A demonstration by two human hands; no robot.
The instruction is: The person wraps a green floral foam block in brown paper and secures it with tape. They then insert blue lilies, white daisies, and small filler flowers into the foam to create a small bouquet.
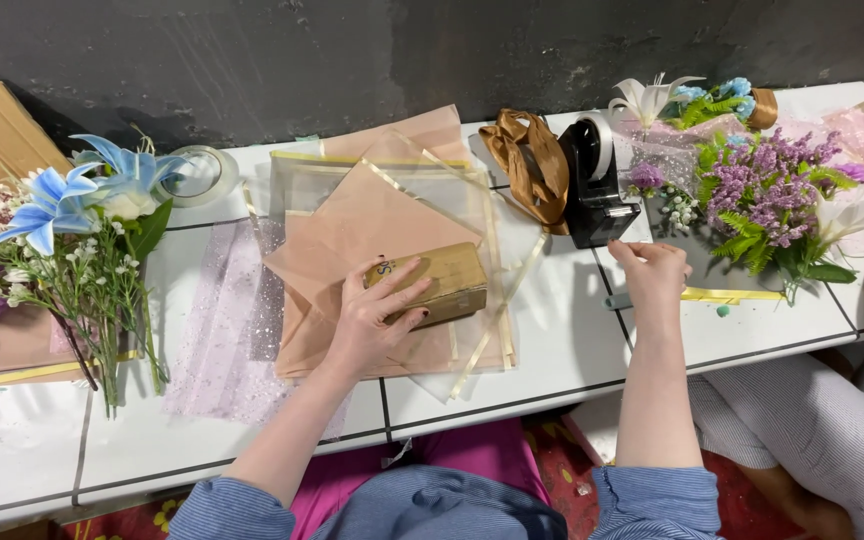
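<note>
Two bare hands work over a white tiled table (572, 340). The left hand (372, 320) lies palm down, fingers spread, on a small tan box (437, 283), which sits on a stack of peach wrapping sheets (352, 225) with gold-edged clear film beneath. The right hand (652, 275) is well apart from the box, off to the right, its fingers curled loosely down at the base of a black tape dispenser (592, 185); whether it pinches a piece of tape cannot be told. A brown ribbon bundle (530, 160) lies between the sheets and the dispenser. Blue artificial lilies (82, 190) rest at far left, a purple bouquet (772, 195) at right.
</note>
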